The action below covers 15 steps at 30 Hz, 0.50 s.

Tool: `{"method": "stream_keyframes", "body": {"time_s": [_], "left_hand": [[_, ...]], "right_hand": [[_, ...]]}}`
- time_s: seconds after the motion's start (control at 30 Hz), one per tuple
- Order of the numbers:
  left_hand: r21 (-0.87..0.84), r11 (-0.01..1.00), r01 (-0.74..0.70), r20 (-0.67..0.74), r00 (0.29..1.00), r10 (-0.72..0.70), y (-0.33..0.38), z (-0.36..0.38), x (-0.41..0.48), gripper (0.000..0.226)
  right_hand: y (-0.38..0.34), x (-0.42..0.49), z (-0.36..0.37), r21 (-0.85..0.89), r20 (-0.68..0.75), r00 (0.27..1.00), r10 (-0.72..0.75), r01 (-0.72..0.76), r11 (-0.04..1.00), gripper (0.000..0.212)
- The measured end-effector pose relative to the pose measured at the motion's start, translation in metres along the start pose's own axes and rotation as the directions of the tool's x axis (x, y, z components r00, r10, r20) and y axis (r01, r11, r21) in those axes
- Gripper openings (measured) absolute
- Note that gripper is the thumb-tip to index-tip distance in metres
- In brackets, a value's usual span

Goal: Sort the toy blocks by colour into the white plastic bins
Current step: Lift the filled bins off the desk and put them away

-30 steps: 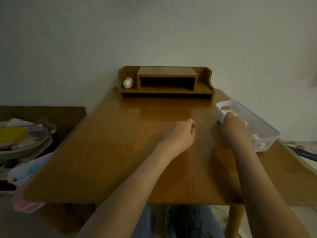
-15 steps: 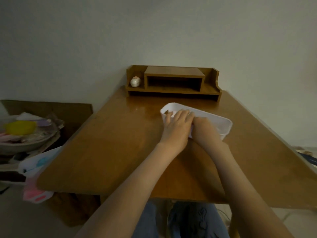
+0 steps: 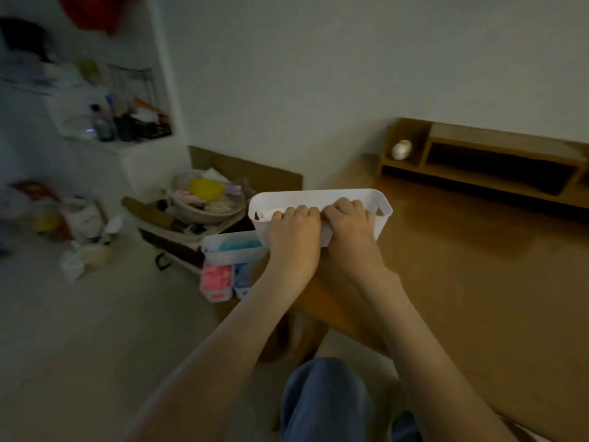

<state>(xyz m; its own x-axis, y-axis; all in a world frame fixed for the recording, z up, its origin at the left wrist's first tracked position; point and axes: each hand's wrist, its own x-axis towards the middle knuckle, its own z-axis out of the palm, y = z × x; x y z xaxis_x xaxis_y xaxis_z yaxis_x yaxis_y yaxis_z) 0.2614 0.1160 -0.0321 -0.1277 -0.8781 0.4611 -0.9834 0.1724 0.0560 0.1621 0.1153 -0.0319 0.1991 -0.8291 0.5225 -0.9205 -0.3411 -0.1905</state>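
White bin (image 3: 318, 192): lay at the left edge of the wooden table (image 3: 462, 282), long side toward the person, its left end out past the edge. Could not tell whether it rested on the top or was lifted off it. Something pale showed inside at the left end; too dim to make out.

Left hand (image 3: 294, 231) and right hand (image 3: 350, 226): side by side, knuckles touching, both on the bin's near long wall. Fingers of each were curled over the rim and down inside, gripping it tight. Neither held anything else.

Just below and left of the bin, off the table: a second white bin (image 3: 234, 254) with blue pieces in it. Beneath that, a small bin of pink blocks (image 3: 216, 279) and, beside it, one of blue blocks (image 3: 243, 279), partly hidden by the left forearm.

Farther left, on the floor: a bowl (image 3: 207, 215) heaped with odds and ends, a yellow cup (image 3: 207, 189) on top, cardboard (image 3: 248, 169) behind.

Back of the table: a wooden shelf unit (image 3: 494, 161) against the wall, with a small round white ornament (image 3: 402, 149) in its left nook.
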Motion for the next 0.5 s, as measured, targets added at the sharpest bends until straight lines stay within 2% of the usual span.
{"method": "stream_keyframes", "body": {"time_s": [0.1,0.2,0.3,0.4,0.5], "left_hand": [[0.076,0.988,0.137,-0.006,0.991,-0.137,-0.058,-0.008,-0.013,0.022],[0.117,0.961,0.251,-0.009,0.968,-0.252,-0.11,-0.014,-0.028,0.025],[0.14,0.924,0.355,-0.001,0.934,-0.358,-0.16,-0.015,-0.039,0.027],[0.202,0.912,0.357,0.04,0.927,-0.372,-0.197,0.001,-0.046,0.022],[0.253,0.903,0.346,0.097,0.92,-0.38,-0.217,0.029,-0.047,0.019]], "right_hand": [[-0.058,0.013,0.03,0.008,-0.086,0.992,-0.088,0.089,0.996,0.026],[-0.114,0.016,0.058,0.087,-0.17,0.981,-0.097,0.113,0.99,0.027],[-0.154,0.023,0.087,0.197,-0.166,0.974,-0.156,0.188,0.962,0.03],[-0.172,0.032,0.123,0.274,-0.082,0.964,-0.253,0.266,0.924,0.041],[-0.173,0.037,0.16,0.298,0.204,0.94,-0.272,0.205,0.932,0.05]]}}
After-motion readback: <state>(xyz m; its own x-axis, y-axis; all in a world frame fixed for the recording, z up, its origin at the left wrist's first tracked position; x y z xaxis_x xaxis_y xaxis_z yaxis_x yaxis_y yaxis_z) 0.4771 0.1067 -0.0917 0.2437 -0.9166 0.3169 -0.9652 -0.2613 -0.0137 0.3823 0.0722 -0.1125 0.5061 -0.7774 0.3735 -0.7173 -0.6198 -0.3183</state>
